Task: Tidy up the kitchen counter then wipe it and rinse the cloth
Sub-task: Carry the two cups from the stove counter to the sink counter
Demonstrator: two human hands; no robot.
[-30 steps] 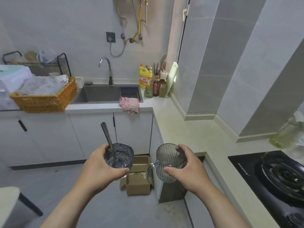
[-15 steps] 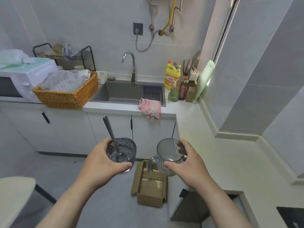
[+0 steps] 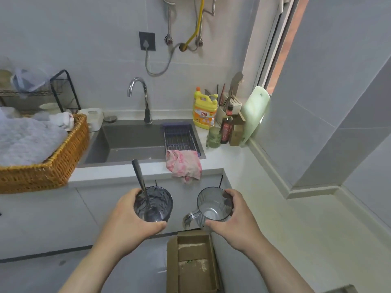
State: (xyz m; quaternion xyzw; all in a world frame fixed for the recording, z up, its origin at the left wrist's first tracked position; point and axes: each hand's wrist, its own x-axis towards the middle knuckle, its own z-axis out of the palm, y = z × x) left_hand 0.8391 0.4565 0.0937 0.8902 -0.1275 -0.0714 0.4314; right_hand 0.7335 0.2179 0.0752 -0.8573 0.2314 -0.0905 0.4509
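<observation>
Our left hand [image 3: 129, 218] wraps round a smoky, cylindrical glass tumbler [image 3: 157, 199], thumb on the near wall and fingers curled behind it. A polished metal spoon [image 3: 138, 178] stands inside, its slim handle leaning up past the rim. Our right hand [image 3: 237, 216] grips a clear ribbed mug [image 3: 211, 206] by its body, fingers hooked over the far rim, with the loop handle pointing left toward the tumbler. Both vessels hang in the air before the white cabinet doors, short of the counter [image 3: 264, 208]. A crumpled pink-patterned cloth [image 3: 184, 166] droops over the front edge of that pale, smooth counter, touching the wire drain rack [image 3: 179, 138] set in the right end of the grey rectangular sink [image 3: 131, 142]. A curved chrome tap [image 3: 139, 96] rises behind the basin. Left of the sink stands a woven wicker basket [image 3: 53, 166] heaped with fluffy white fabric. An open cardboard box [image 3: 192, 263] lies on the floor below the mug.
</observation>
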